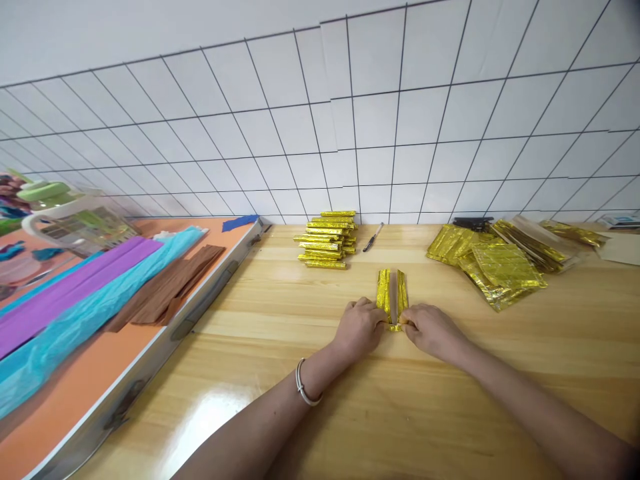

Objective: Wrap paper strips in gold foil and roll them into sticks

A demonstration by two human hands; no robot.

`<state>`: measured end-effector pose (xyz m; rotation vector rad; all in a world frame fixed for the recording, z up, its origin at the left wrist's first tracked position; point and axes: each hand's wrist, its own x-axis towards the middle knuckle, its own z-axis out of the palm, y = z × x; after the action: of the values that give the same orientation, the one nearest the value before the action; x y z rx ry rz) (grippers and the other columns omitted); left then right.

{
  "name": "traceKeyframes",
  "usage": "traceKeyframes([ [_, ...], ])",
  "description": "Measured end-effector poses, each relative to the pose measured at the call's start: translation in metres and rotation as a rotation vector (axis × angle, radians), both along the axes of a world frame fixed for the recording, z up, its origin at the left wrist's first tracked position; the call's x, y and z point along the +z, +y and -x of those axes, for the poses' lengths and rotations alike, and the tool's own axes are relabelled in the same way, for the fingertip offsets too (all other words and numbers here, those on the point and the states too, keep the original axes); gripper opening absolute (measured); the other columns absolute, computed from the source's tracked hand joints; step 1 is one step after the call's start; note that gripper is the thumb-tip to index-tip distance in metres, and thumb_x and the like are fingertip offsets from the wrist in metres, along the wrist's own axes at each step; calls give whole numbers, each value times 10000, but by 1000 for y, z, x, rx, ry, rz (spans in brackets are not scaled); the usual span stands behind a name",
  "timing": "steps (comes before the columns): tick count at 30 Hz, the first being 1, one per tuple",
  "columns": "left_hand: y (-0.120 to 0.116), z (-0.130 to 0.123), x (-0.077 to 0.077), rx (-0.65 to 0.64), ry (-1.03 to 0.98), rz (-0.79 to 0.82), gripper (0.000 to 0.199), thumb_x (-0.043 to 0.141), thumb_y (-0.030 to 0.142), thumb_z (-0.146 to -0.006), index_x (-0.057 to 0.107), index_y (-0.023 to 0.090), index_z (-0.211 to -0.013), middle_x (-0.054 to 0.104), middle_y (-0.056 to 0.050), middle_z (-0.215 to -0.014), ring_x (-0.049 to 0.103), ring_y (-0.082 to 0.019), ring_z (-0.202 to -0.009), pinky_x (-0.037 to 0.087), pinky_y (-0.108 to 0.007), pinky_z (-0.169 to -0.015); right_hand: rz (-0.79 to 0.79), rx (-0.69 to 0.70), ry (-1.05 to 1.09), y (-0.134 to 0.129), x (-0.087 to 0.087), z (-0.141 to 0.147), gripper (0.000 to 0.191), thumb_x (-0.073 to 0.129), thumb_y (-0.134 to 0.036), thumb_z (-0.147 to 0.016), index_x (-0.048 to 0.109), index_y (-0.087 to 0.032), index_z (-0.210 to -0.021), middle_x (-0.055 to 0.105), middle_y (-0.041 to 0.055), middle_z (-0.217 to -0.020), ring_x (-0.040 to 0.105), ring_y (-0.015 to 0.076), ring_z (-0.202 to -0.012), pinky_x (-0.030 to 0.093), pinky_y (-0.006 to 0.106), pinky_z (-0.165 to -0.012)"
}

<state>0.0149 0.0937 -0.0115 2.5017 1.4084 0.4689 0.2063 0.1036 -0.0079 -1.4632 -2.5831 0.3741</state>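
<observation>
A piece of gold foil paper [383, 290] lies on the table with both long sides folded inward, a brownish strip showing between them. Its near end is turned up in a small fold. My left hand [361, 325] pinches the left corner of that end, fingers closed. At the right corner, my right hand [431, 328] pinches the same edge, thumb and fingers together. Fingertips of both hands partly hide the fold. Beyond them sits a stack of narrow folded gold strips [327, 241]. Flat gold foil sheets [507, 267] are piled to the right.
A pen [373, 237] lies near the tiled wall [375, 120]. On the left, an orange-topped board [135, 340] with a raised edge bears purple crepe paper [85, 283], blue and brown strips [175, 287], and a clear jug [85, 223]. A black object [473, 223] rests behind the foil sheets.
</observation>
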Motion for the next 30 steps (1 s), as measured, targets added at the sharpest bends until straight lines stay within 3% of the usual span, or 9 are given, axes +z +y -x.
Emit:
traceKeyframes([
  [5,3,4,-2,-72,-31,16,118,491,196,-846,592,201,-785,603,-11,-795,481,-170,-869,343,-287,-775,6,54,9,3,0,-2,148,499,-152,-776,573,-200,-658,602,13,-665,526,157,-666,331,253,-602],
  [13,1,8,-7,-128,-117,17,113,484,209,-863,593,203,-834,602,-15,-894,484,-163,-914,332,-296,-823,-57,133,210,-9,-2,-8,150,476,-137,-808,606,-197,-763,590,47,-789,505,186,-814,388,303,-730],
  [30,2,-2,-7,-68,-63,-19,63,514,146,-746,560,186,-733,586,-15,-787,488,-166,-841,344,-286,-746,19,48,141,-1,-7,-2,145,477,-116,-747,586,-199,-702,566,27,-732,504,168,-767,373,259,-697],
])
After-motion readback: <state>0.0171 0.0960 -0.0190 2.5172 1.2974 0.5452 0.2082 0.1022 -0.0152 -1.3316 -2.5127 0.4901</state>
